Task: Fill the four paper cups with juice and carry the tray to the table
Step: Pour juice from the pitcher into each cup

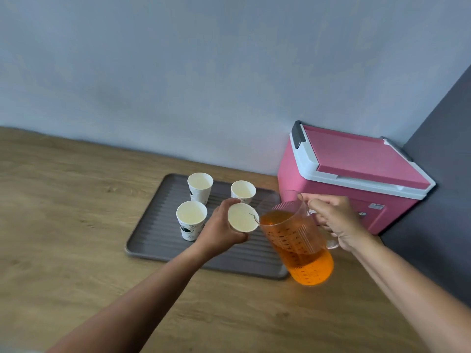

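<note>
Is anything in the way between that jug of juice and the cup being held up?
Nothing visible. The right hand tips the jug with its spout right at the rim of the cup that the left hand holds above the tray. The other three cups stand aside on it.

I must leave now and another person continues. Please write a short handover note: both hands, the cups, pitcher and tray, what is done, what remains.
Left hand grips one paper cup, held at the lip of the pitcher.
Right hand grips the pitcher's handle; it is tilted, with orange juice inside.
Three cups stand on the grey tray on the wooden counter; all look empty.
Done: no cup filled.
Left: fill all four, carry tray to table.
</note>
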Demonstrator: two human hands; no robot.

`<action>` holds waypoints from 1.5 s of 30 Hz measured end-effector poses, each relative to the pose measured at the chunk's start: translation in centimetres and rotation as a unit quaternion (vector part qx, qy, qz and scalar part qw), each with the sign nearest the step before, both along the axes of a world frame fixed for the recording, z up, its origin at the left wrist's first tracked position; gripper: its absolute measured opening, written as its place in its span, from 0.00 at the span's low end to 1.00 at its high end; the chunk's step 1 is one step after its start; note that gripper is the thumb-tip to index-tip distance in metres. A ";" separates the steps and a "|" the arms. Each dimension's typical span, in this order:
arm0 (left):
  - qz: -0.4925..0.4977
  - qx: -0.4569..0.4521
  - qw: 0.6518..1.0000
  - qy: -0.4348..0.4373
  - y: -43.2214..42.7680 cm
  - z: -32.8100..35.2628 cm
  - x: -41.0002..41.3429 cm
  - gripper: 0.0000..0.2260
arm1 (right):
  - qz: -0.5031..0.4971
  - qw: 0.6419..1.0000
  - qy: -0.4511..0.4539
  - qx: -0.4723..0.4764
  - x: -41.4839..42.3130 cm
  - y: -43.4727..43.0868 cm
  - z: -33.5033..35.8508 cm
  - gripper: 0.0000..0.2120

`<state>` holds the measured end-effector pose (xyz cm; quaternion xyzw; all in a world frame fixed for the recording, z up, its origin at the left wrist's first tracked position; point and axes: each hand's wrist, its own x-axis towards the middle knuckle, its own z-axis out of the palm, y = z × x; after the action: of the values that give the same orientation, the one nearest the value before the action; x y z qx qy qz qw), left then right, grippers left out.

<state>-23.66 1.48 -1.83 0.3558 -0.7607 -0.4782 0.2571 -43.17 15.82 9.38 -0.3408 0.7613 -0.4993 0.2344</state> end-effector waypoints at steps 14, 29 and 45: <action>-0.016 0.002 1.000 -0.003 -0.2 -0.4 -0.1 0.38 | 0.056 0.998 0.038 0.014 -0.1 -0.7 0.5 0.14; -0.029 0.003 0.999 -0.023 -0.2 -0.8 0.3 0.37 | 0.060 0.992 0.087 0.062 1.0 -0.8 1.3 0.13; -0.040 0.008 0.999 -0.031 0.0 -1.6 0.5 0.38 | 0.078 0.987 0.104 0.094 1.4 -0.9 1.5 0.12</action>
<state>-23.14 1.52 -3.46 0.3419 -0.7778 -0.4830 0.2117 -41.82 14.92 10.84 -0.4254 0.7963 -0.3677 0.2232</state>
